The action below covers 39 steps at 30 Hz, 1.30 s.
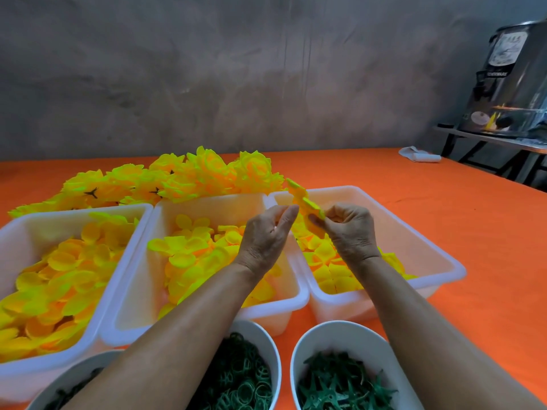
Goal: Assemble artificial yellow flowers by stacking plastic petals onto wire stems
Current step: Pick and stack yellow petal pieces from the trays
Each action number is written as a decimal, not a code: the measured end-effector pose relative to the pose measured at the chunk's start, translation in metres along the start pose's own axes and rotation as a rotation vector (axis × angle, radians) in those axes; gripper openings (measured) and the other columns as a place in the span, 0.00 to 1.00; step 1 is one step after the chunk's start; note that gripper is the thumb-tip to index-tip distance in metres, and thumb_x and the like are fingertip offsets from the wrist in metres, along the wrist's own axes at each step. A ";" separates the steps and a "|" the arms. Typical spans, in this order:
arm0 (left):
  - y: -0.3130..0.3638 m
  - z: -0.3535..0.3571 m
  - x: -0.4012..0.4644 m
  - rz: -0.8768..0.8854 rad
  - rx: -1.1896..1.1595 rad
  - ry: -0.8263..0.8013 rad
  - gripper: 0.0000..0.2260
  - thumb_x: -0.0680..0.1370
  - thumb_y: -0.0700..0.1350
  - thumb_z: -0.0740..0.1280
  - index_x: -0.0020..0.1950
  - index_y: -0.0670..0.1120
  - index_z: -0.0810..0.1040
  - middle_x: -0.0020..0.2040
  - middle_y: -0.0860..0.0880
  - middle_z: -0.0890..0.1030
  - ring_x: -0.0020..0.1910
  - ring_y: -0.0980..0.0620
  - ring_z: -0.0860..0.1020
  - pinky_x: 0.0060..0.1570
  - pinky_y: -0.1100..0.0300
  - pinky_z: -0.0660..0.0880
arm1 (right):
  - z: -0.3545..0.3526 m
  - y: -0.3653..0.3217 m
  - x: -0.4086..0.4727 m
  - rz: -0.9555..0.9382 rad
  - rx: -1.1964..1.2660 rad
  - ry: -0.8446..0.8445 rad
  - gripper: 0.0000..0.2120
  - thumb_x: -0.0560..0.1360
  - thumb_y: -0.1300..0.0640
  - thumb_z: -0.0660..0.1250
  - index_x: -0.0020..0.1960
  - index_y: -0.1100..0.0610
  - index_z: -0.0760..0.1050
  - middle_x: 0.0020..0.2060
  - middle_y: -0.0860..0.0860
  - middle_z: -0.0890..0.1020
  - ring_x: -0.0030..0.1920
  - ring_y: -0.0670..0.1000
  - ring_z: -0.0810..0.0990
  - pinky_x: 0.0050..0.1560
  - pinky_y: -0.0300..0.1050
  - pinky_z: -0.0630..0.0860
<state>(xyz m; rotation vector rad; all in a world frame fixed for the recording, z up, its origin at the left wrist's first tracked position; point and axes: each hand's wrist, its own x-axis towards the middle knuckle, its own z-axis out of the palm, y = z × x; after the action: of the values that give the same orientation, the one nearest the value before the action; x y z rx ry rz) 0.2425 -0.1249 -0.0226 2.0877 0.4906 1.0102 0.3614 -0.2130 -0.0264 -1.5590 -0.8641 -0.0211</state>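
Nearest the camera stood three white bowls: the right bowl (349, 365) held green star-shaped pieces, the middle bowl (254, 377) green rings, and the left bowl (71, 380) dark pieces too hidden by the forearm to tell. Beyond the middle bowl, three white bins sat side by side on the orange tabletop (473, 261), each holding loose yellow petals: the left bin (124, 261), the middle bin (287, 294) and the right bin (444, 261). Above the gap between the middle and right bins, the right hand (350, 229) pinched a stack of yellow petals (307, 204) between thumb and curled fingers. The left hand (268, 235) was raised just beside the stack, its fingers loosely together; whether they held anything could not be told. Behind the middle bin lay a heap of finished yellow flowers (177, 179).
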 end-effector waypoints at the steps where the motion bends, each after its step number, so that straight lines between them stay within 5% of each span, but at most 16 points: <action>1: 0.001 -0.001 0.000 -0.029 -0.034 0.005 0.22 0.80 0.55 0.60 0.46 0.37 0.80 0.44 0.35 0.81 0.45 0.39 0.78 0.45 0.46 0.75 | 0.002 -0.002 -0.001 -0.029 -0.063 -0.019 0.07 0.67 0.63 0.76 0.33 0.63 0.80 0.30 0.59 0.81 0.30 0.43 0.73 0.34 0.40 0.71; 6: 0.000 -0.003 0.001 -0.141 -0.119 0.043 0.15 0.74 0.52 0.71 0.49 0.39 0.81 0.36 0.45 0.78 0.38 0.48 0.77 0.43 0.48 0.77 | 0.009 -0.005 -0.007 -0.244 -0.373 -0.061 0.06 0.65 0.64 0.77 0.33 0.65 0.80 0.30 0.58 0.82 0.31 0.50 0.74 0.37 0.47 0.71; 12: -0.004 -0.004 0.002 -0.172 -0.303 0.019 0.09 0.73 0.32 0.69 0.52 0.38 0.79 0.47 0.41 0.83 0.44 0.51 0.80 0.49 0.51 0.79 | 0.011 -0.002 -0.007 -0.268 -0.398 -0.087 0.07 0.65 0.61 0.77 0.37 0.62 0.81 0.35 0.57 0.83 0.36 0.56 0.80 0.38 0.47 0.72; 18: -0.007 -0.004 0.003 -0.165 -0.449 0.028 0.14 0.74 0.28 0.66 0.51 0.45 0.78 0.44 0.49 0.83 0.40 0.60 0.80 0.40 0.65 0.78 | 0.012 -0.004 -0.004 0.019 -0.163 -0.229 0.20 0.65 0.63 0.76 0.52 0.54 0.71 0.46 0.46 0.76 0.43 0.44 0.75 0.40 0.38 0.73; 22: -0.006 -0.004 0.004 -0.172 -0.499 0.043 0.14 0.74 0.26 0.64 0.52 0.42 0.77 0.42 0.50 0.81 0.37 0.62 0.79 0.38 0.68 0.77 | 0.008 -0.008 -0.001 0.315 0.225 -0.267 0.18 0.71 0.67 0.70 0.58 0.58 0.69 0.41 0.51 0.78 0.39 0.48 0.79 0.37 0.41 0.79; 25: -0.005 -0.005 0.003 -0.153 -0.496 0.024 0.14 0.74 0.26 0.64 0.52 0.43 0.77 0.42 0.51 0.81 0.37 0.66 0.79 0.39 0.68 0.77 | 0.001 -0.007 0.002 0.372 0.356 -0.245 0.11 0.73 0.68 0.67 0.55 0.61 0.75 0.37 0.53 0.81 0.37 0.50 0.80 0.39 0.43 0.78; 30: -0.001 -0.006 0.001 -0.098 -0.432 -0.012 0.15 0.74 0.28 0.66 0.48 0.48 0.77 0.43 0.53 0.81 0.40 0.65 0.80 0.42 0.70 0.76 | -0.004 -0.003 -0.001 0.434 0.306 -0.481 0.04 0.75 0.61 0.67 0.44 0.55 0.80 0.34 0.47 0.83 0.33 0.44 0.80 0.35 0.38 0.77; 36: -0.005 -0.005 0.004 -0.110 -0.115 0.165 0.11 0.73 0.42 0.73 0.54 0.45 0.78 0.49 0.47 0.80 0.46 0.49 0.77 0.47 0.57 0.77 | 0.000 -0.003 0.003 0.239 0.300 -0.155 0.06 0.70 0.67 0.71 0.47 0.63 0.82 0.32 0.50 0.84 0.33 0.45 0.80 0.38 0.40 0.79; 39: -0.005 -0.007 0.004 -0.131 -0.108 0.258 0.10 0.75 0.47 0.71 0.48 0.40 0.80 0.43 0.44 0.80 0.40 0.49 0.76 0.43 0.52 0.77 | 0.000 -0.004 0.005 0.053 -0.049 -0.042 0.02 0.67 0.65 0.75 0.37 0.61 0.82 0.31 0.62 0.81 0.36 0.48 0.74 0.40 0.48 0.75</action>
<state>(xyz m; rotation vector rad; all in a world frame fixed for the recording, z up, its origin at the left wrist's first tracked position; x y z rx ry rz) 0.2395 -0.1158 -0.0219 1.8147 0.6774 1.2070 0.3633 -0.2109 -0.0205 -1.6328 -0.8609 0.0289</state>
